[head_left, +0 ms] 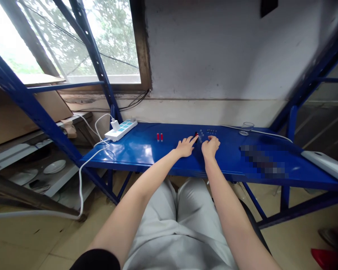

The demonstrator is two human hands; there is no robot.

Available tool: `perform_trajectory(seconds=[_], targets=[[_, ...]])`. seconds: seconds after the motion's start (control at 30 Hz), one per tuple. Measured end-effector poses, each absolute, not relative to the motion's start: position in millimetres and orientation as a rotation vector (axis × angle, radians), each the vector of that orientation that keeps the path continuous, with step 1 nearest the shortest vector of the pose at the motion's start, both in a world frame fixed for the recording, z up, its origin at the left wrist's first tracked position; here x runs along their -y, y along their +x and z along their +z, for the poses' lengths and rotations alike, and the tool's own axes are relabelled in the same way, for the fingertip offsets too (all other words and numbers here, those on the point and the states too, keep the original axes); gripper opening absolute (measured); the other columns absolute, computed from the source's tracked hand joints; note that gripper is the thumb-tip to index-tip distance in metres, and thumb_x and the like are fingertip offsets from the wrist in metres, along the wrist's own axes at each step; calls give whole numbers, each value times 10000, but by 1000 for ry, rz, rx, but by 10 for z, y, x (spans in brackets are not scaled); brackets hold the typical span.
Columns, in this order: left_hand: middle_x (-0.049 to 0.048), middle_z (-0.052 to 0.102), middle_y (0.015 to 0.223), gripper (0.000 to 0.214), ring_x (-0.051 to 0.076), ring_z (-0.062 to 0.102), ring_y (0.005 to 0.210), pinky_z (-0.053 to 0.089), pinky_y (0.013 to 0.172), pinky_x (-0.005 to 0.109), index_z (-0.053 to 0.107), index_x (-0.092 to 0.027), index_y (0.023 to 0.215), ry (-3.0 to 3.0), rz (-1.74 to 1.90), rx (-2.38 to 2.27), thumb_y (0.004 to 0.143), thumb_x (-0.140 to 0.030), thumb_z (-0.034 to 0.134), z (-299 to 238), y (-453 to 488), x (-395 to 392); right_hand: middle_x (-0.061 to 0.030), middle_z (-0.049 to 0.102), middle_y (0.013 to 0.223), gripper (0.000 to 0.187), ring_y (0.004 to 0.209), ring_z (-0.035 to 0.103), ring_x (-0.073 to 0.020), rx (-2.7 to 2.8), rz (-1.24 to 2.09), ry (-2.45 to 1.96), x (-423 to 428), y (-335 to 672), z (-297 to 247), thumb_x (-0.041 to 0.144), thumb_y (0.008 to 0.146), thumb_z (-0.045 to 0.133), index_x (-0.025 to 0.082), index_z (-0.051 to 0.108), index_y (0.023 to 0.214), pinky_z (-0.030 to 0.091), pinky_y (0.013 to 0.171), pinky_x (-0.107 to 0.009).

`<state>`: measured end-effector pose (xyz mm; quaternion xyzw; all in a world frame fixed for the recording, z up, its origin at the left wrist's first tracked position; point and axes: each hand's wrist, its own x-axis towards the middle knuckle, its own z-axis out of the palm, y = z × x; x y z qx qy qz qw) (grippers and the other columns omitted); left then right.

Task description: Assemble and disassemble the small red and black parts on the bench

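Observation:
My left hand (186,146) lies over the blue tabletop with its fingers spread. Its index fingertip touches or nearly touches a small red piece (196,134). Close on the right, my right hand (210,146) has its fingers curled together; whatever is in them, if anything, is hidden. Just beyond the hands are a cluster of small clear pieces (201,132) and a group of tiny metal-looking pieces (212,131). To the left, two small red cylinders with clear lower ends (159,137) sit side by side.
The blue table (129,152) runs along the wall. A white power strip (121,129) with a plugged-in white cable is at its left end. On the right are a clear glass dish (246,128), a pixelated dark object (261,161) and a white device (326,165).

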<state>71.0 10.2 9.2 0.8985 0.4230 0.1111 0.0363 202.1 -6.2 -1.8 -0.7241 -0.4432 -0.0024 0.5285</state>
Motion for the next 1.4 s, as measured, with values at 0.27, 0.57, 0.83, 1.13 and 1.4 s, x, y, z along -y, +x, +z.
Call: perform_trajectory(seconds=[0.27,0.57,0.83,1.13,1.4], targets=[[89,269,1422,549,297,305,1222,317,918,506,172,-288,1393,2787,383,-1391,861,-252,303,55,839,-126,-108,524,918,298,834,514,-170,1063,1,-1617,59,2055,-9,40,703,287,138,520,860,388,790,-273],[83,508,1205,356,220,444,1088,339,874,386,403,-224,1195,2640,634,-1515,848,-159,365,138,947,-61,-80,504,857,273,715,475,-159,1090,6,-1688,31,2062,-54,-2,646,341,144,534,770,377,712,-282],[80,595,1008,136,214,520,988,332,835,358,504,-182,960,2479,882,-1610,839,-177,443,78,1069,-132,-73,497,870,256,673,456,-152,1160,-27,-1761,4,2088,-124,4,620,382,149,539,761,360,658,-279],[32,636,818,31,188,569,836,367,777,326,550,-195,777,2332,1141,-1519,786,-170,534,95,774,-205,-121,531,920,226,747,508,-184,1227,-13,-1879,-54,2082,-178,38,669,417,124,578,803,382,700,-302],[16,603,735,56,125,550,660,427,636,244,553,-179,733,1803,1486,-1363,740,-231,573,-30,476,-58,-181,544,971,190,902,499,-263,1263,-30,-1930,-140,2089,-217,174,691,546,87,637,833,394,748,-350]])
